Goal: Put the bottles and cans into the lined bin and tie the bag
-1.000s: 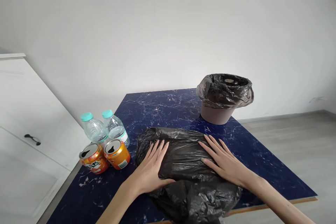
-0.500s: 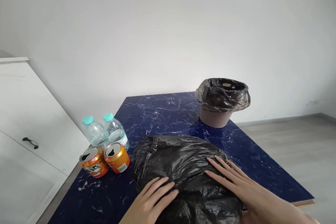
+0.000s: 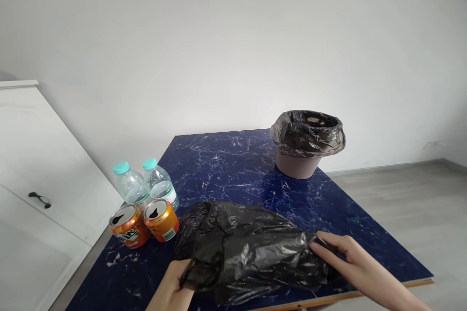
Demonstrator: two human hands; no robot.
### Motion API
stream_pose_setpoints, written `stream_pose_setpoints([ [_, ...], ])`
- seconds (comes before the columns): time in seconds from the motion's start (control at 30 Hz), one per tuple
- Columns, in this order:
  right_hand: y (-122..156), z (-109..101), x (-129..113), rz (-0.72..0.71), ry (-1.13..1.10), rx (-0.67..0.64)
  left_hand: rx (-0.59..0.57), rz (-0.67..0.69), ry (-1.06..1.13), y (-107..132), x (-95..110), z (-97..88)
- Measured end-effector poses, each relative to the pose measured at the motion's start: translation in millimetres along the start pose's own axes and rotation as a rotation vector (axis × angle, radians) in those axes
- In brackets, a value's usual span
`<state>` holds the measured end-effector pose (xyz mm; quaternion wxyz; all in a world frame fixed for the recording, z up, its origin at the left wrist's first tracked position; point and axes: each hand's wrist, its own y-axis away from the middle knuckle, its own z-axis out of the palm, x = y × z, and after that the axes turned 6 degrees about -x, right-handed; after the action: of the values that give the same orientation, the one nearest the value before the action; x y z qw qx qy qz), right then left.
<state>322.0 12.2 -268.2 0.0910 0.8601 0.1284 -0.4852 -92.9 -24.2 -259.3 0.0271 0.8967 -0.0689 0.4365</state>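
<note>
A crumpled black plastic bag lies across the near part of the blue marbled table. At the bag's right end, my right hand pinches the plastic between thumb and fingers. My left hand grips the bag's lower left edge, its fingers mostly covered by the black folds. Just left of the bag stand two opened orange drink cans, side by side. Behind them are two clear bottles with turquoise caps.
A small pinkish-grey bin lined with a dark bag stands at the table's far right corner. A white cabinet with a black handle is on the left, and a pale wall rises behind the table.
My hands have gone from lying spread on top of the bag to grasping its two sides. The bag has flattened, and its near edge has lifted, uncovering the table's front edge.
</note>
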Motion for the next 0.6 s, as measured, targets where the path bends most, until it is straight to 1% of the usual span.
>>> stream_pose_setpoints([
  [0.13,-18.7,4.2,2.1,0.051,-0.078,-0.015,-0.064,-0.027,-0.039,-15.1,5.7,-25.0],
  [0.17,-21.6,4.8,3.8,0.058,-0.097,-0.015,-0.058,-0.033,-0.04,-17.8,7.7,-31.1],
  [0.2,-23.9,5.3,6.0,0.065,-0.118,-0.018,-0.027,-0.04,-0.047,-19.3,9.3,-36.3],
  [0.23,-25.6,5.8,8.6,0.075,-0.146,-0.027,0.023,-0.042,-0.064,-19.6,10.5,-40.4],
  [0.27,-27.0,6.3,11.4,0.091,-0.183,-0.038,0.102,-0.026,-0.097,-18.7,11.3,-42.8],
  [0.3,-28.2,6.9,14.2,0.113,-0.225,-0.041,0.203,0.015,-0.147,-16.9,12.0,-43.5],
  [0.37,-29.9,8.5,18.4,0.148,-0.283,0.003,0.425,0.178,-0.277,-11.5,13.7,-39.3],
  [0.4,-30.2,9.7,18.9,0.147,-0.28,0.067,0.508,0.29,-0.339,-8.5,15.3,-35.0],
  [0.43,-29.8,11.2,17.6,0.135,-0.247,0.153,0.551,0.402,-0.39,-5.9,17.7,-29.8],
  [0.47,-28.7,13.3,14.5,0.114,-0.183,0.248,0.548,0.505,-0.429,-3.8,21.0,-24.1],
  [0.5,-26.9,16.1,9.3,0.083,-0.095,0.34,0.498,0.589,-0.457,-2.5,25.3,-18.2],
  [0.57,-21.6,24.6,-5.6,-0.006,0.116,0.476,0.317,0.692,-0.496,-2.6,36.5,-6.7],
  [0.6,-18.9,30.5,-14.3,-0.076,0.221,0.512,0.208,0.708,-0.513,-4.3,43.1,-1.0],
])
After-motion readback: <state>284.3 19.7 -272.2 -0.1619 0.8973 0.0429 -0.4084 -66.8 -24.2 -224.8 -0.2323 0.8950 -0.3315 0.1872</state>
